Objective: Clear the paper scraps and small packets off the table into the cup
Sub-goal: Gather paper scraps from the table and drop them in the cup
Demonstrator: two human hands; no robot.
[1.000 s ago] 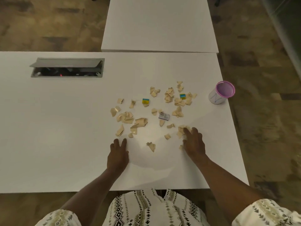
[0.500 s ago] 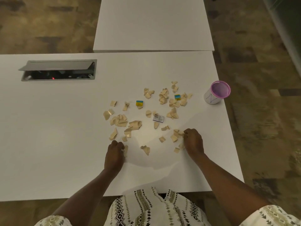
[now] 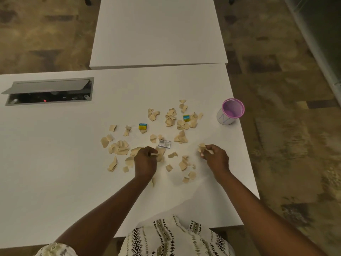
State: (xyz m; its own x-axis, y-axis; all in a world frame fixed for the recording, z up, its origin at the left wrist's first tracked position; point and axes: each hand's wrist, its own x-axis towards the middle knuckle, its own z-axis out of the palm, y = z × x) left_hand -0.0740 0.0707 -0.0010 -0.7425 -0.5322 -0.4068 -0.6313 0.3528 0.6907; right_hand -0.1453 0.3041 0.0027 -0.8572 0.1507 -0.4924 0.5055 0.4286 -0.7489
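**A:** Where are the hands just now?

**B:** Both are low over the white surface (image 3: 55,163), in among the paper scraps (image 3: 118,149). The left hand (image 3: 145,164) sits in the middle of the litter. Its fingers (image 3: 148,150) are curled in and pinch one pale piece (image 3: 154,154) at the tips.

**A:** And the other?

**B:** The right hand (image 3: 216,160) is nearer the right edge, knuckles up. Its fingers (image 3: 210,147) are bunched round a small wad of scraps (image 3: 201,149), which sticks out on the thumb side.

**A:** How close is the cup?

**B:** The cup (image 3: 224,120) stands upright by the right edge, beyond the right hand and well apart from it. It has a pink rim, a pink inside and a white wall with a blue scribble. Neither hand touches it.

**A:** What about the packets?

**B:** All three lie flat on the surface. One yellow-and-blue packet (image 3: 142,126) is beyond the left hand. A second yellow-and-blue packet (image 3: 186,118) sits in the thicker cluster of scraps nearer the cup. A grey-and-white packet (image 3: 164,144) lies just past the left hand's fingertips. Loose scraps spread on both sides of the hands, and a few lie closer to the person than the hands.

**A:** Anything else about?

**B:** There is a grey hatch (image 3: 49,87) propped open at the far left, with a red light glowing inside. A second white table (image 3: 158,34) butts against the far edge, and there is mottled brown carpet (image 3: 286,89) all round.
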